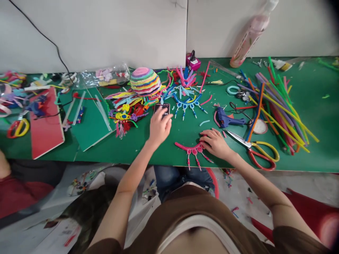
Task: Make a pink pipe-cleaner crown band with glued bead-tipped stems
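My left hand (160, 127) reaches over a phone (165, 108) with a lit screen, its fingers apart and touching or just above the glass. Near the table's front edge my right hand (215, 143) lies palm down over the right end of a pink pipe-cleaner piece (194, 149), its fingers loosely spread. The pink piece is a curved strip with round loops and beaded strands hanging towards me; its right end is hidden under the hand. Behind it lies a similar blue pipe-cleaner piece (187, 104) with beaded strands. A blue glue gun (229, 120) rests beyond my right hand.
Scissors (261, 151) lie right of my right hand, beside a heap of coloured pipe cleaners (286, 109). A striped ball (145, 82) and yarn pieces stand at the back. A bottle (249, 40) leans by the wall. A red book (46, 127) lies left; another person's arm (3, 165) shows there.
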A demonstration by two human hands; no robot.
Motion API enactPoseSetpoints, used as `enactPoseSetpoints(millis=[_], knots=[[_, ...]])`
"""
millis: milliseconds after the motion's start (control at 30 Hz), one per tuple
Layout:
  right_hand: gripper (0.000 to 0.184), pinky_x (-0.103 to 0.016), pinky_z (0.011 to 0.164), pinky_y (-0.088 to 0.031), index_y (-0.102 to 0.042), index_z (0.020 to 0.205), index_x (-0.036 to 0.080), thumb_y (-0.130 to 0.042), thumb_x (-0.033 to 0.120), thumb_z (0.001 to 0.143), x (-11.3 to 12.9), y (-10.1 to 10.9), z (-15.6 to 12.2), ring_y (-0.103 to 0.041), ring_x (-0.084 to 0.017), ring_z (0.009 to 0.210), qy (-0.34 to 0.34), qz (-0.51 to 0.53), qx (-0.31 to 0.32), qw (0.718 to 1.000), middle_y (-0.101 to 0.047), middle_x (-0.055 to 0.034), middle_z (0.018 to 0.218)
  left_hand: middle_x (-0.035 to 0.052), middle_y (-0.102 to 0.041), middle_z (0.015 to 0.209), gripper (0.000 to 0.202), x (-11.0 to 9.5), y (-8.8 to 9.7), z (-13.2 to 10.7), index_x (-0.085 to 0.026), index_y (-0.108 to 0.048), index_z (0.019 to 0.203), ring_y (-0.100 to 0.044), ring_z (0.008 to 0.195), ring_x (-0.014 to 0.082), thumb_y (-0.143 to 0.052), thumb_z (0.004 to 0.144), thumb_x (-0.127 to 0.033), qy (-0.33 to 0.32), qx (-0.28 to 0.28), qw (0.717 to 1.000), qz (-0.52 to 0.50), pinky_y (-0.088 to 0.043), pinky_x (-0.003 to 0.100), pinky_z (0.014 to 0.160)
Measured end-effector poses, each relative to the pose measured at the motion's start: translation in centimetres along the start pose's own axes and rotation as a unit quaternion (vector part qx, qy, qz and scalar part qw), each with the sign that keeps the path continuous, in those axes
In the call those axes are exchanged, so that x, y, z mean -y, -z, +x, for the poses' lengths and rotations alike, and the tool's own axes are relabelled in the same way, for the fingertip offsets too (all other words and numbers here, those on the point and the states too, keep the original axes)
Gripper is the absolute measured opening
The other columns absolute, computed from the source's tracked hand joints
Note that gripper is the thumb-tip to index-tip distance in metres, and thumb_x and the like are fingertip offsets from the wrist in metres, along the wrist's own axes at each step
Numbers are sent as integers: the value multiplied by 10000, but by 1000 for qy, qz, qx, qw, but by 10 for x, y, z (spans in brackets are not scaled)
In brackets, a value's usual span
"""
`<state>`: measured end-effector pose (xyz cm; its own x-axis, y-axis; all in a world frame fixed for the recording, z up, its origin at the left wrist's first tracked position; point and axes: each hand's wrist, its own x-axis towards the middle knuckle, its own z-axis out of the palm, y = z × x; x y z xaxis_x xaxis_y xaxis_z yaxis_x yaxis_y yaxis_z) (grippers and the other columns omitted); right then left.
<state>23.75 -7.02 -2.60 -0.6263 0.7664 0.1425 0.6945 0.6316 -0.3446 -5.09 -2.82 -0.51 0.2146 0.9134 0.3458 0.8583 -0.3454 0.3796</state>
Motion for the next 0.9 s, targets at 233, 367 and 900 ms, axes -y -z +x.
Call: enactPoseSetpoints(millis=[233,367,900], knots=[[163,-475,1086,-306,-629,978,226,-480,275,934,1,-14,-5,-542,-208,1161,-20,29,-55,998,-620,-70,1177,85,-438,1417,331,38,-10,45,-273,-670,1146,-332,1342,343,-484,880,-211,24,38,994,95,-304,575,1071],[144,-472,1084,-308,-623,971,229,-492,272,929,1,-15,-5,-546,-204,1157,-20,29,-61,998,-624,-63,1170,89,-447,1392,318,41,-9,38,-281,-698,1103,-352,1302,363,-507,860,-208,36,40,991,121,-314,583,1036],[133,-477,1067,-337,-612,974,229,-496,276,928,1,-15,-5,-550,-212,1149,-29,25,-65,997,-627,-63,1162,91,-492,1318,330,69,-3,29,-285,-696,1107,-378,1201,316,-472,884,-188,29,-14,996,88,-342,511,993]])
